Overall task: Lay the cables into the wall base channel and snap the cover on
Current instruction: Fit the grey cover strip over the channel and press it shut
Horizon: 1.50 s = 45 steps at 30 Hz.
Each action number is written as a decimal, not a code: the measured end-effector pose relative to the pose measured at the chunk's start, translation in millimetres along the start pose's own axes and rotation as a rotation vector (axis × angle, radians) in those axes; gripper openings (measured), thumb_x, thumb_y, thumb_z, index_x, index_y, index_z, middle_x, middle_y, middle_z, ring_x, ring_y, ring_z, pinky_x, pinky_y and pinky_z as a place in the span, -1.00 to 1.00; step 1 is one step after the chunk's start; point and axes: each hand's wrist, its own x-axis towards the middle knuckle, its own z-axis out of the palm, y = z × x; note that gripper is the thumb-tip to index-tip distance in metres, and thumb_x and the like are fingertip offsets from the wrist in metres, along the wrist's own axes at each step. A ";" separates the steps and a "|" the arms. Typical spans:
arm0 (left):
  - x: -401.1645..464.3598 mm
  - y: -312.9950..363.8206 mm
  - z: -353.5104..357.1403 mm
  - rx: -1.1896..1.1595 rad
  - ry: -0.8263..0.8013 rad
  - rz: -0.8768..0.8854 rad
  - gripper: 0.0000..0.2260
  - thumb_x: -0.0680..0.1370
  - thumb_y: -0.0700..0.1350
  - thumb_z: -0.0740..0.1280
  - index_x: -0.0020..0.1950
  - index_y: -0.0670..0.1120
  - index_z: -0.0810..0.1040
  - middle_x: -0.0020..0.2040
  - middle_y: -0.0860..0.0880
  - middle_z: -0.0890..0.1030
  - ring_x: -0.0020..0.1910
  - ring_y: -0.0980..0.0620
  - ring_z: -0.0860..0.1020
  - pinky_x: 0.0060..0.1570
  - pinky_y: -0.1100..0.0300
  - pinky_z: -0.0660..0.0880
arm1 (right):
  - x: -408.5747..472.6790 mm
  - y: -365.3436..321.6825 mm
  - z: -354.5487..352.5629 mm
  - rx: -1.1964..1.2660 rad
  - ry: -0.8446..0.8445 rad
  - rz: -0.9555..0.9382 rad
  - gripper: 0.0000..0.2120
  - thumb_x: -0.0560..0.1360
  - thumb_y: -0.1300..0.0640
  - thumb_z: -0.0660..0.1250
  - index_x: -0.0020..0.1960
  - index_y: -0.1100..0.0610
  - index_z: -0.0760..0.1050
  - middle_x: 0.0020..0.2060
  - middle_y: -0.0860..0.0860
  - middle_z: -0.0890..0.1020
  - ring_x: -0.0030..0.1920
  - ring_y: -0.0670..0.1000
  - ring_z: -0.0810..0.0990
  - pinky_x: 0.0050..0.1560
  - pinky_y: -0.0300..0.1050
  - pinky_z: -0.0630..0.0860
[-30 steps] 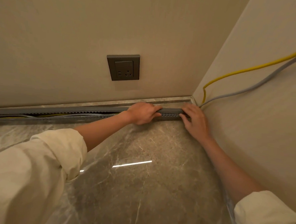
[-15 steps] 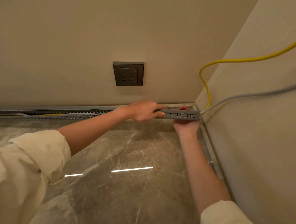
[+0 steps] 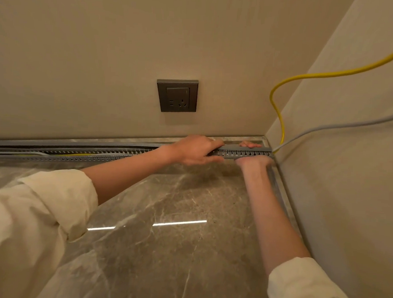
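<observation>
Where the two walls met at the floor, one slotted grey channel (image 3: 246, 153) ran along the base of the back wall, and two cables — one yellow cable (image 3: 277, 103), one grey cable (image 3: 330, 129) — dropped down the right-hand wall into its corner end. Both cables showed again inside the open stretch of channel at the far left. One grey wall socket (image 3: 177, 95) sat above. Two hands worked the corner end: the left hand (image 3: 194, 150) had its fingers curled and closed over the channel's top edge, thumb beneath; the right hand (image 3: 253, 160) reached under it, fingers (image 3: 248, 144) wrapped up behind — only their tips showed above the rim. The polished stone floor (image 3: 174, 239) lay below.
</observation>
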 end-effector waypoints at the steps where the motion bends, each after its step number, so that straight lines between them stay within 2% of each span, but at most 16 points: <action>1: -2.6 -0.4 2.4 0.032 0.036 0.029 -0.63 0.56 0.15 0.20 0.17 -0.11 0.42 -0.02 -0.15 0.63 -0.13 -0.16 0.58 -0.24 0.07 0.42 | 0.6 0.4 1.2 -0.095 0.033 -0.063 -0.81 0.51 0.12 0.23 -0.27 0.06 0.33 -0.58 -0.10 0.58 -0.62 -0.10 0.51 -0.47 -0.25 0.45; 3: -8.5 -0.9 7.7 0.041 0.136 0.056 -0.67 0.53 0.08 0.27 0.15 -0.13 0.44 -0.02 -0.14 0.64 -0.12 -0.16 0.59 -0.21 0.04 0.47 | 7.8 -0.4 0.8 0.083 0.096 -0.088 -0.65 0.58 -0.01 0.02 -0.33 0.10 0.26 -0.61 0.13 0.42 -0.63 0.00 0.40 -0.42 -0.23 0.42; 5: -13.2 1.0 13.6 0.016 0.241 0.070 -0.74 0.52 -0.01 0.30 0.12 -0.14 0.48 -0.03 -0.14 0.64 -0.13 -0.16 0.59 -0.23 0.01 0.48 | 11.1 -4.9 11.7 0.248 0.204 -0.074 -0.55 0.59 -0.06 -0.17 -0.35 0.12 0.22 -0.49 0.05 0.37 -0.51 0.03 0.35 -0.35 -0.21 0.42; 8: -14.9 7.0 18.5 0.013 0.301 0.077 -0.79 0.51 -0.08 0.30 0.07 -0.18 0.50 -0.07 -0.15 0.64 -0.17 -0.18 0.58 -0.25 -0.02 0.50 | 5.4 -2.7 17.8 0.092 0.303 -0.133 -0.63 0.60 -0.01 -0.08 -0.30 0.12 0.24 -0.40 0.02 0.39 -0.42 0.03 0.38 -0.20 -0.15 0.45; 10: -13.9 9.1 19.6 0.020 0.299 0.061 -0.79 0.51 -0.10 0.30 0.06 -0.19 0.50 -0.09 -0.16 0.64 -0.20 -0.19 0.58 -0.25 -0.01 0.51 | 2.3 -3.0 15.5 -0.020 0.392 -0.141 -0.65 0.59 -0.01 -0.07 -0.30 0.11 0.25 -0.39 0.03 0.39 -0.42 0.05 0.38 -0.26 -0.16 0.43; 12: -13.5 10.2 19.6 0.026 0.296 0.055 -0.80 0.51 -0.10 0.30 0.05 -0.19 0.50 -0.12 -0.18 0.63 -0.24 -0.20 0.57 -0.28 0.02 0.48 | 2.8 -3.7 10.9 -0.040 0.360 -0.167 -0.69 0.57 0.00 0.02 -0.28 0.12 0.28 -0.39 0.04 0.38 -0.42 0.04 0.36 -0.35 -0.18 0.37; 14: -13.7 11.2 19.8 0.032 0.296 0.059 -0.81 0.50 -0.11 0.30 0.03 -0.20 0.50 -0.15 -0.18 0.63 -0.27 -0.21 0.57 -0.32 0.05 0.44 | -1.3 -0.4 2.7 -0.201 0.281 -0.219 -0.84 0.47 0.12 0.25 -0.25 0.14 0.36 -0.38 0.02 0.40 -0.45 0.01 0.40 -0.37 -0.21 0.36; 15: -13.8 11.9 19.6 0.034 0.293 0.061 -0.82 0.50 -0.11 0.29 0.03 -0.20 0.50 -0.15 -0.18 0.63 -0.28 -0.21 0.57 -0.32 0.05 0.43 | 2.8 2.3 0.4 -0.011 0.182 -0.139 -0.84 0.43 0.15 0.30 -0.28 0.12 0.35 -0.38 0.01 0.41 -0.48 -0.03 0.42 -0.36 -0.23 0.37; 17: -13.7 12.4 18.9 0.032 0.289 0.057 -0.82 0.51 -0.11 0.29 0.03 -0.20 0.50 -0.15 -0.18 0.63 -0.27 -0.21 0.57 -0.32 0.03 0.44 | 4.3 1.6 5.6 0.300 0.253 -0.094 -0.74 0.53 0.06 0.15 -0.31 0.10 0.27 -0.39 0.01 0.39 -0.47 -0.02 0.40 -0.31 -0.20 0.38; 19: -12.8 11.5 18.1 0.036 0.286 0.045 -0.81 0.51 -0.11 0.28 0.03 -0.20 0.50 -0.13 -0.18 0.63 -0.24 -0.22 0.57 -0.30 0.00 0.47 | 15.1 -7.3 15.8 0.331 0.308 -0.038 -0.65 0.59 -0.03 -0.06 -0.29 0.11 0.24 -0.39 0.03 0.36 -0.42 0.01 0.34 -0.30 -0.18 0.37; 21: -11.9 10.3 18.4 0.044 0.282 0.041 -0.80 0.51 -0.10 0.27 0.04 -0.20 0.50 -0.11 -0.18 0.63 -0.22 -0.22 0.57 -0.29 -0.01 0.47 | 11.6 -5.6 20.2 0.342 0.283 -0.024 -0.61 0.59 -0.08 -0.11 -0.29 0.10 0.24 -0.39 0.03 0.36 -0.42 0.02 0.33 -0.37 -0.21 0.31; 28: -10.8 9.1 22.2 0.061 0.283 0.026 -0.78 0.52 -0.09 0.25 0.07 -0.20 0.49 -0.10 -0.18 0.63 -0.21 -0.22 0.58 -0.29 -0.01 0.46 | 9.9 -5.3 23.1 0.370 0.204 -0.008 -0.58 0.58 -0.05 -0.12 -0.36 0.10 0.23 -0.46 0.02 0.35 -0.49 0.03 0.33 -0.41 -0.23 0.31; 33: -10.3 8.5 23.7 0.070 0.286 0.015 -0.76 0.52 -0.09 0.24 0.09 -0.21 0.49 -0.08 -0.19 0.64 -0.19 -0.23 0.58 -0.28 -0.02 0.47 | 12.7 -5.4 24.0 0.356 0.257 -0.001 -0.62 0.59 0.00 -0.08 -0.34 0.11 0.23 -0.43 0.02 0.34 -0.47 0.03 0.29 -0.44 -0.21 0.25; 39: -10.5 10.2 27.7 0.108 0.305 0.036 -0.80 0.51 -0.11 0.26 0.03 -0.23 0.51 -0.16 -0.21 0.63 -0.28 -0.24 0.57 -0.36 0.05 0.41 | 17.4 -4.4 24.2 0.370 0.340 -0.026 -0.65 0.56 0.05 -0.07 -0.30 0.15 0.31 -0.40 0.03 0.32 -0.45 0.06 0.29 -0.32 -0.18 0.37; 42: -9.9 10.6 30.1 0.095 0.298 0.042 -0.83 0.51 -0.12 0.28 -0.01 -0.21 0.52 -0.20 -0.19 0.64 -0.33 -0.21 0.56 -0.38 0.10 0.36 | 16.2 -2.1 19.0 0.288 0.312 -0.060 -0.63 0.53 0.09 -0.10 -0.43 0.11 0.19 -0.55 0.00 0.27 -0.57 0.03 0.20 -0.42 -0.25 0.29; 45: -8.8 7.3 29.2 0.068 0.284 0.017 -0.82 0.51 -0.09 0.27 0.01 -0.19 0.52 -0.15 -0.17 0.64 -0.28 -0.20 0.57 -0.36 0.06 0.42 | 19.4 -1.9 20.8 0.142 0.341 -0.044 -0.62 0.57 0.01 -0.03 -0.39 0.11 0.21 -0.51 0.03 0.32 -0.50 0.04 0.27 -0.43 -0.21 0.25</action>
